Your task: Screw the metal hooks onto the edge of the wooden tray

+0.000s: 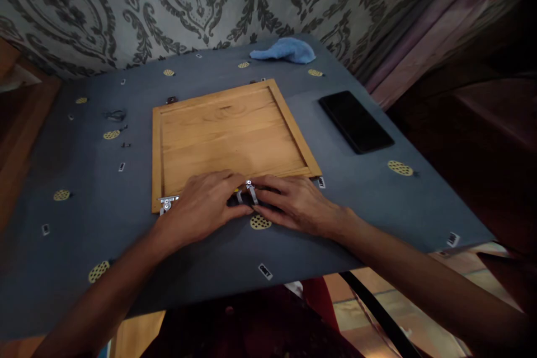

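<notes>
A framed wooden panel (229, 131), like a small cabinet door, lies flat on the cloth-covered table. At its near edge, my left hand (205, 201) is closed, with thumb and fingertips on a dark piece with silver metal clips (240, 197). My right hand (297, 204) is closed on the same piece from the other side, its fingers bent beside a screw head (249, 183). Fingers hide much of this piece, so I cannot tell its exact kind. Left of my left hand, a silver metal hinge (166, 205) sits at the panel's near left corner.
A black phone (356, 121) lies to the right of the panel, and a blue cloth (287, 50) is crumpled near the wall. Small dark tool-like pieces (114, 115) rest on the left. The blue-grey tablecloth (201, 279) ends close to my body.
</notes>
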`<state>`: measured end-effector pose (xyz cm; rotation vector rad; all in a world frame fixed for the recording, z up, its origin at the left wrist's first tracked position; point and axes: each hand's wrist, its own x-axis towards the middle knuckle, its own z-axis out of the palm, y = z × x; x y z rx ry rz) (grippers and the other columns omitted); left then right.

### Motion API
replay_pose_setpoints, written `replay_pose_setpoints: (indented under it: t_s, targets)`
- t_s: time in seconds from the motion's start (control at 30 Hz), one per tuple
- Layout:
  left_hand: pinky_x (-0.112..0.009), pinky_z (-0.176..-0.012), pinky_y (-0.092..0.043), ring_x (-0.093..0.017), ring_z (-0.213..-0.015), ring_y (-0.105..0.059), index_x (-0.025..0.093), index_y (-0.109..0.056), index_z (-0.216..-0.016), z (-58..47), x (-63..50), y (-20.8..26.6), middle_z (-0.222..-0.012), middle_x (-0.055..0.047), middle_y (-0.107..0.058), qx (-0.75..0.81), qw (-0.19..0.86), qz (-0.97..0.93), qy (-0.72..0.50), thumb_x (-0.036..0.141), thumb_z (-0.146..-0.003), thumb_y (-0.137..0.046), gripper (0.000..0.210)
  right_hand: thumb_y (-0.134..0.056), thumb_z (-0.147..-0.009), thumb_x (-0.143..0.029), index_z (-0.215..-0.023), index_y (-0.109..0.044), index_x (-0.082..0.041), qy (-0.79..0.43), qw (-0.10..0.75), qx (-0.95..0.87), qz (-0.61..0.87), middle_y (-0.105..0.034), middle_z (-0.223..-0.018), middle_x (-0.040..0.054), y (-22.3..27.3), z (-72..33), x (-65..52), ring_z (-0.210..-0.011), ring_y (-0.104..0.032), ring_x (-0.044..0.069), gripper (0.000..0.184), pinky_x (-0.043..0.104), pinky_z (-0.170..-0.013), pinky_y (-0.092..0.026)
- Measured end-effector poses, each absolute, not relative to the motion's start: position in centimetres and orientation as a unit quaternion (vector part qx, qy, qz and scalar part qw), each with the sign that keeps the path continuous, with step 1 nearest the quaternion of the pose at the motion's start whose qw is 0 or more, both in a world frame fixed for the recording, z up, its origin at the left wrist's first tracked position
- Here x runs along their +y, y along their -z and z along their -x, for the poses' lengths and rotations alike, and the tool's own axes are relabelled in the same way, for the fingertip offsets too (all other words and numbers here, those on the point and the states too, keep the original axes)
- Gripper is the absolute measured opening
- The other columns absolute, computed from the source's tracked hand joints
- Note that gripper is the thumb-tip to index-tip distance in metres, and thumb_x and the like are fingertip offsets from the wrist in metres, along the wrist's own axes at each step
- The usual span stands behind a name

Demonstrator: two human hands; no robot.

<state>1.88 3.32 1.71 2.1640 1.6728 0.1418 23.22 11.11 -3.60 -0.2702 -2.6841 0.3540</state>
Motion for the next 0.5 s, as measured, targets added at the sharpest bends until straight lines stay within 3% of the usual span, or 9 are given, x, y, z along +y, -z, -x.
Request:
replay_pose_setpoints:
  t_s: [0.5]
  targets:
    - [-0.04,-0.088,-0.051,-0.026,-0.108,-0.066,0.024,-0.06,-0.122,-1.97,3.33,-1.64,-0.118,-0.002,-0.07,0.603,0.2,-0.771,-0.053,0.046,-0.089,-0.069,0.04,-0.051,-0.102,-0.033,-0.113,-0.069,-0.012,-0.108,0.259,-0.957,0.079,-0.073,-0.115,0.0121,3.88,-23.68,11.73,-0.097,-0.074,0.022,0.029,0.034,-0.074,-0.064]
